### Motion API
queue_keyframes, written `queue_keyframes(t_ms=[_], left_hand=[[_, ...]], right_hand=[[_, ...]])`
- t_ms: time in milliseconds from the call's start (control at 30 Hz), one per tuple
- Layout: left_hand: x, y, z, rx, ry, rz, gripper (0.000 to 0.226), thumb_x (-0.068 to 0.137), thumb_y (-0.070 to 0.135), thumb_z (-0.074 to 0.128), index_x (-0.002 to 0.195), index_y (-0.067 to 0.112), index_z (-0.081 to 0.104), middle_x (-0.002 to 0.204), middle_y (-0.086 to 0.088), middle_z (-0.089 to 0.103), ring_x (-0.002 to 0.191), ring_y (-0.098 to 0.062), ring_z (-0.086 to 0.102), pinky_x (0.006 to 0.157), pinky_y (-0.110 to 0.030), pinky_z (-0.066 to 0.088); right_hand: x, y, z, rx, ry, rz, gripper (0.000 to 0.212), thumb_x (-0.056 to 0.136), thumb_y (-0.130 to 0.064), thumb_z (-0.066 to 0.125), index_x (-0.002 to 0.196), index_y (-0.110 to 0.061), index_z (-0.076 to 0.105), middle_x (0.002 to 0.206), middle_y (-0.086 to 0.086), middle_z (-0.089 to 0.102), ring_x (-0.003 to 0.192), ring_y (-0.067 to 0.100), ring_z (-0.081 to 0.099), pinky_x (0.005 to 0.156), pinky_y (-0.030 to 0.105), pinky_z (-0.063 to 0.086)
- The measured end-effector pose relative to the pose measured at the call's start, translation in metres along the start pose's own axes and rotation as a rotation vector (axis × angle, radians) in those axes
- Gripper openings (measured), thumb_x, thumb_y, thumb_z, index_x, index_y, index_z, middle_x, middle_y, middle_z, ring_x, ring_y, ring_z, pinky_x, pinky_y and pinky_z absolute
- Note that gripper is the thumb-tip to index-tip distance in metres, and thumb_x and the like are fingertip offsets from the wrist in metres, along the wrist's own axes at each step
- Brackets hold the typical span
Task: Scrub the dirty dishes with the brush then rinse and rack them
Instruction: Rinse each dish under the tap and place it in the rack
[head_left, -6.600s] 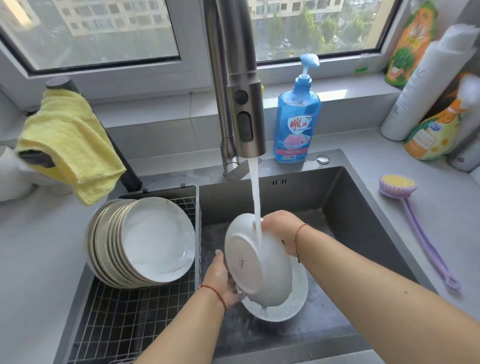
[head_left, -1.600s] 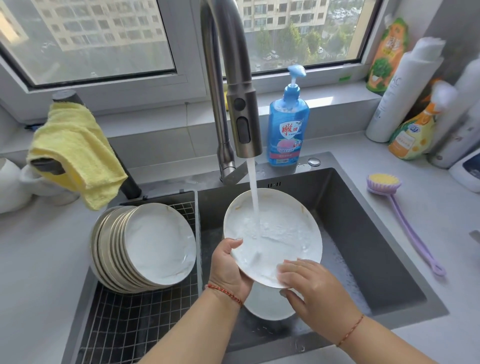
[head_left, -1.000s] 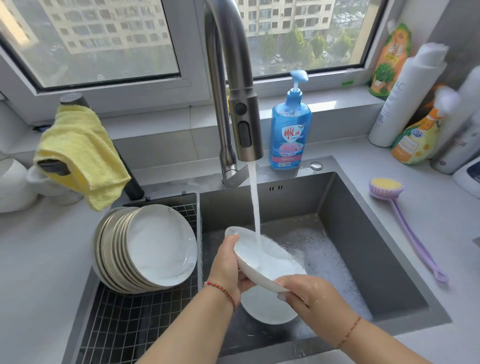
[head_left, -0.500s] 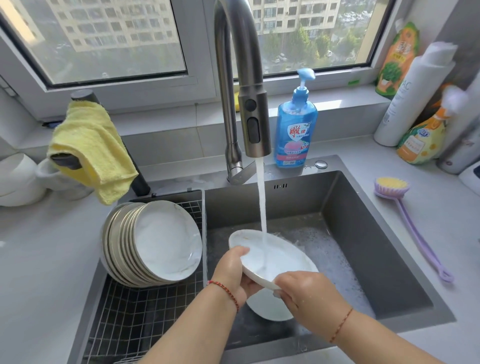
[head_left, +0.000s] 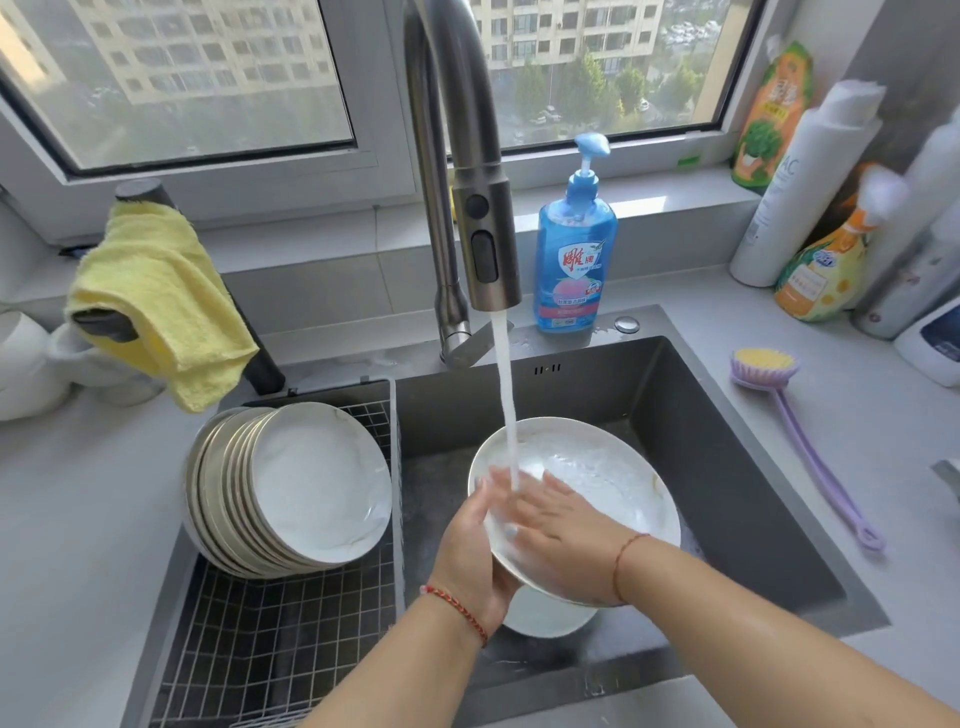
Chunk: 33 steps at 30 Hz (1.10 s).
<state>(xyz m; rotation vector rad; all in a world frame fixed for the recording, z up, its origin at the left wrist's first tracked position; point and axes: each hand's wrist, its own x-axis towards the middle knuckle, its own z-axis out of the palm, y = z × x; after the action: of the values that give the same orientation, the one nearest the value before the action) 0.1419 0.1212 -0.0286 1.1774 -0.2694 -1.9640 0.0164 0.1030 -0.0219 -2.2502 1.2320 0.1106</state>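
A white plate (head_left: 602, 467) is tilted toward me under the running stream from the faucet (head_left: 485, 244), above the dark sink (head_left: 727, 467). My left hand (head_left: 470, 551) grips the plate's left rim, thumb on its face. My right hand (head_left: 558, 525) lies flat with straight fingers on the plate's wet inside, in the stream. Another white plate (head_left: 545, 618) lies in the sink below. Several clean plates (head_left: 311, 483) lean on edge in the wire rack (head_left: 270, 639) at the left. The purple brush (head_left: 779, 395) with yellow bristles lies on the counter at the right.
A blue soap pump bottle (head_left: 574, 260) stands behind the sink. A yellow cloth (head_left: 156, 291) hangs on a dark holder at the left, by white mugs (head_left: 26, 364). Bottles (head_left: 826, 260) crowd the back right corner. Grey counter (head_left: 883, 493) runs right of the sink.
The plate has tipped up from nearly flat to face me. My right hand moved from its lower rim onto its inside, fingers spread flat under the water.
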Motion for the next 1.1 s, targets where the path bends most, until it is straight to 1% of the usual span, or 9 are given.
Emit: queue_keyframes(t_ms=[133,233,333,433,500,600,767,967,1100], left_hand=[[0.0,0.0,-0.001,0.026,0.064,0.021,0.051,0.102,0.047,0.039,0.12,0.009,0.068,0.113,-0.017,0.072,0.109,-0.034,0.067,0.096,-0.048,0.051],[0.004,0.003,-0.007,0.076,0.182,0.019,0.042,0.1,0.044,0.045,0.12,0.012,0.063,0.105,-0.014,0.075,0.103,-0.034,0.069,0.089,-0.049,0.056],[0.01,0.004,-0.015,0.127,0.273,0.021,0.04,0.098,0.042,0.05,0.126,0.016,0.058,0.111,-0.013,0.072,0.1,-0.033,0.07,0.068,-0.04,0.059],[0.011,0.01,-0.017,0.193,0.345,0.005,0.04,0.099,0.043,0.048,0.129,0.016,0.055,0.114,-0.015,0.069,0.098,-0.034,0.069,0.059,-0.039,0.059],[0.009,0.015,-0.017,0.21,0.373,-0.01,0.041,0.1,0.042,0.047,0.13,0.015,0.053,0.113,-0.017,0.068,0.096,-0.035,0.069,0.056,-0.04,0.059],[0.013,0.019,-0.018,0.24,0.398,-0.028,0.043,0.098,0.043,0.049,0.13,0.015,0.053,0.112,-0.017,0.068,0.095,-0.035,0.069,0.056,-0.04,0.059],[0.01,0.034,-0.016,0.287,0.4,-0.03,0.053,0.092,0.054,0.053,0.127,0.014,0.055,0.108,-0.018,0.069,0.091,-0.034,0.07,0.058,-0.041,0.06],[0.002,0.037,-0.014,0.339,0.435,-0.018,0.072,0.094,0.071,0.029,0.121,0.012,0.06,0.108,-0.019,0.07,0.098,-0.034,0.068,0.093,-0.051,0.053],[-0.003,0.031,-0.014,0.384,0.439,0.081,0.063,0.099,0.063,0.028,0.134,0.017,0.051,0.127,-0.014,0.062,0.112,-0.024,0.058,0.102,-0.044,0.044]], right_hand=[[0.01,0.033,-0.007,-0.026,-0.069,0.227,0.054,0.104,-0.039,0.017,0.153,-0.028,0.0,0.16,-0.004,-0.012,0.146,0.011,-0.014,0.118,0.038,-0.008],[-0.005,0.039,-0.01,0.038,-0.079,0.371,0.056,0.103,-0.041,0.018,0.15,-0.011,0.023,0.159,0.006,0.017,0.146,0.021,0.014,0.118,0.035,0.01],[-0.03,0.027,-0.004,0.223,-0.104,0.358,0.054,0.103,-0.043,0.022,0.131,-0.008,0.052,0.137,0.01,0.052,0.126,0.026,0.046,0.107,0.038,0.034],[-0.047,0.017,0.011,0.267,-0.032,0.244,0.078,0.087,-0.073,0.018,0.108,-0.01,0.061,0.109,0.004,0.065,0.102,0.02,0.058,0.092,0.038,0.043],[-0.05,0.018,0.024,0.26,0.046,0.185,0.078,0.079,-0.081,0.021,0.094,-0.016,0.062,0.091,-0.002,0.065,0.084,0.012,0.057,0.078,0.031,0.045],[-0.047,0.012,0.032,0.207,0.177,0.132,0.045,0.086,-0.061,0.038,0.095,-0.025,0.064,0.083,-0.017,0.058,0.078,0.004,0.051,0.069,0.015,0.038],[-0.037,-0.002,0.033,0.209,0.331,0.036,0.071,0.076,-0.063,0.019,0.097,-0.014,0.066,0.077,-0.011,0.052,0.07,0.008,0.043,0.06,0.01,0.032],[-0.024,-0.021,0.018,0.304,0.414,0.113,0.038,0.087,-0.047,0.037,0.062,-0.019,0.044,0.057,-0.005,0.043,0.053,0.009,0.036,0.053,0.02,0.03],[-0.019,-0.033,0.011,0.42,0.464,0.194,0.047,0.094,-0.03,0.054,0.054,-0.021,0.03,0.051,-0.006,0.031,0.05,0.008,0.035,0.051,0.02,0.029]])
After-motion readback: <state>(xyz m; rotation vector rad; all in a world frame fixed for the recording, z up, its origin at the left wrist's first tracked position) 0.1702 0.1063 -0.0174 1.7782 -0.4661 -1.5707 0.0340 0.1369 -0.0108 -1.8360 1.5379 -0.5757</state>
